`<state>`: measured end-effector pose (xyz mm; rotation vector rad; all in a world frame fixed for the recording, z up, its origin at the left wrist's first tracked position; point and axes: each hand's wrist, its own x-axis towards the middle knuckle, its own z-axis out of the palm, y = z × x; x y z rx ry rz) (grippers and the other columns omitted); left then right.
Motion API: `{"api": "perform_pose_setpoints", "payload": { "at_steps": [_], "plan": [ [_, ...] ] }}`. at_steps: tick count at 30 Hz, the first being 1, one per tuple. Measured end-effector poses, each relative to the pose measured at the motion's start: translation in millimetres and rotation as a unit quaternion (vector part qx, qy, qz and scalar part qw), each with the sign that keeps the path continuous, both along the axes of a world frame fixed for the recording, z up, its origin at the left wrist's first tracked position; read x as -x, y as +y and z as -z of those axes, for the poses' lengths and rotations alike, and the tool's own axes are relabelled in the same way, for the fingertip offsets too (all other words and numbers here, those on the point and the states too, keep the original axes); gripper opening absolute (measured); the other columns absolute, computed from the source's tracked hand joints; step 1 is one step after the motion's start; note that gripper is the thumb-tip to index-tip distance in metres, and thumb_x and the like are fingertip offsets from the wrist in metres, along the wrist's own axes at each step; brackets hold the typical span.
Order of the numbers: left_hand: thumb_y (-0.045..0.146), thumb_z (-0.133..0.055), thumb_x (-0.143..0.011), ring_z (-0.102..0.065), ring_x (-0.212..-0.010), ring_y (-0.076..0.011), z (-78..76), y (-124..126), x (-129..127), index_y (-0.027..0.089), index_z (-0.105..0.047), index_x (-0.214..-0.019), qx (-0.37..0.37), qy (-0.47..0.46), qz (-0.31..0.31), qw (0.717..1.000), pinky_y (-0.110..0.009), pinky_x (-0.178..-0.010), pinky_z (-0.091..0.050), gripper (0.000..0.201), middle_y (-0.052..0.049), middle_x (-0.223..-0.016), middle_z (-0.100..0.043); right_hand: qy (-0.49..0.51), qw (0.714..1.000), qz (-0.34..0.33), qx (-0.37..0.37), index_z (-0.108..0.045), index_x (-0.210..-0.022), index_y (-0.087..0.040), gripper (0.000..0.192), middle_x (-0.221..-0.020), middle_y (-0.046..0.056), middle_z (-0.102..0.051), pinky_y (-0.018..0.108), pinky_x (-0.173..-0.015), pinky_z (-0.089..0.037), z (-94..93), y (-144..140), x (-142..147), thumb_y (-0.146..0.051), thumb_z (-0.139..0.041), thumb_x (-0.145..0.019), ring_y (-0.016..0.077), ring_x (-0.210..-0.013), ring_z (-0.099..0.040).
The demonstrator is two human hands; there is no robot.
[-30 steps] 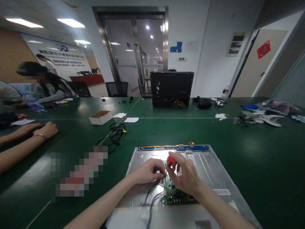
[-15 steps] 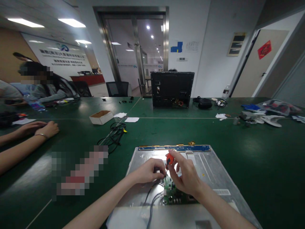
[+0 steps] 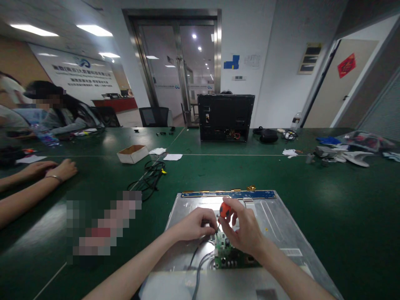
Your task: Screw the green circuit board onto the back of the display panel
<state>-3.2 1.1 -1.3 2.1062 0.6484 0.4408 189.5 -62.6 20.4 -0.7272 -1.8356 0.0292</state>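
My right hand (image 3: 245, 227) is closed round the orange-and-black handle of a screwdriver (image 3: 224, 209). Its thin shaft slants down to the upper left corner of a green circuit board (image 3: 233, 257). Beside that tip, my left hand (image 3: 200, 224) has thumb and forefinger pinched together; what lies between them is too small to make out. Both hands are over the silver metal back of a display panel (image 3: 281, 231), which lies flat on the table. Grey and black cables (image 3: 200, 271) run from near the board toward me. A narrow blue board (image 3: 259, 194) lines the panel's far edge.
On the green table (image 3: 350, 208), black cables (image 3: 151, 175) and a small open box (image 3: 133, 154) are ahead to the left. A black monitor housing (image 3: 226, 116) stands at the back. Another person's hands (image 3: 64, 170) rest at the left. Plastic bags (image 3: 365, 139) and scraps lie far right.
The screwdriver handle has tipped slightly to the right and turned in my right hand's fingers. My left hand has stayed almost still.
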Motion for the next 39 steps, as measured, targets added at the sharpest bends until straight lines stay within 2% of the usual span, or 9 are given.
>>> {"api": "perform_pose_setpoints", "payload": {
  "at_steps": [8,14,18,29,35,39],
  "plan": [
    [0.010,-0.072,-0.074,-0.058,-0.075,-0.0157,0.6,-1.1,-0.3,0.016,-0.070,-0.076,0.010,-0.019,-0.016,1.000,-0.024,-0.072,-0.044,0.007,0.001,-0.077,-0.065,-0.005,1.000,0.019,-0.017,-0.039,-0.130,-0.021,0.036,-0.079,0.000,-0.063,0.023,-0.044,-0.043,0.4,0.9,-0.1,-0.023,-0.052,-0.096,0.0116,-0.052,-0.054],
    [0.012,-0.071,-0.075,-0.056,-0.073,-0.0149,-0.5,-1.8,-1.5,0.016,-0.070,-0.078,0.019,-0.017,-0.009,1.000,-0.024,-0.070,-0.044,0.005,0.002,-0.075,-0.063,-0.015,1.000,0.003,-0.008,-0.037,-0.137,-0.018,0.043,-0.088,0.006,-0.067,0.025,-0.046,-0.046,-0.6,-1.3,-1.7,-0.020,-0.049,-0.095,0.0130,-0.057,-0.059],
    [0.012,-0.071,-0.076,-0.058,-0.076,-0.0161,-2.2,-1.5,-1.7,0.016,-0.071,-0.077,0.012,-0.013,-0.004,1.000,-0.025,-0.072,-0.044,0.005,0.000,-0.078,-0.065,-0.010,1.000,-0.006,-0.004,-0.034,-0.141,-0.015,0.049,-0.087,0.006,-0.067,0.024,-0.045,-0.046,-1.1,-1.8,-1.9,-0.016,-0.047,-0.094,0.0127,-0.055,-0.059],
    [0.011,-0.070,-0.076,-0.058,-0.076,-0.0159,3.3,1.8,-0.5,0.016,-0.069,-0.078,0.024,-0.006,0.002,1.000,-0.025,-0.072,-0.045,0.006,0.001,-0.078,-0.065,0.000,1.000,-0.005,-0.008,-0.035,-0.137,-0.022,0.044,-0.083,0.002,-0.062,0.023,-0.043,-0.045,0.1,0.3,-0.2,-0.018,-0.049,-0.096,0.0120,-0.054,-0.056],
    [0.006,-0.070,-0.072,-0.055,-0.068,-0.0130,-2.1,-2.3,-2.2,0.016,-0.069,-0.074,0.026,-0.033,-0.018,0.999,-0.022,-0.066,-0.042,0.010,0.003,-0.072,-0.062,-0.018,1.000,0.002,-0.016,-0.040,-0.134,-0.024,0.039,-0.081,0.001,-0.062,0.024,-0.046,-0.046,0.7,1.5,-2.0,-0.023,-0.052,-0.097,0.0127,-0.056,-0.055],
    [0.005,-0.070,-0.071,-0.056,-0.070,-0.0137,-2.5,-2.5,-2.1,0.016,-0.069,-0.074,0.028,-0.031,-0.015,0.999,-0.023,-0.068,-0.043,0.011,0.002,-0.073,-0.063,-0.021,1.000,0.004,-0.010,-0.040,-0.136,-0.023,0.041,-0.084,0.002,-0.063,0.024,-0.046,-0.046,0.2,0.4,-2.1,-0.023,-0.051,-0.097,0.0128,-0.057,-0.056]
  ]
}}
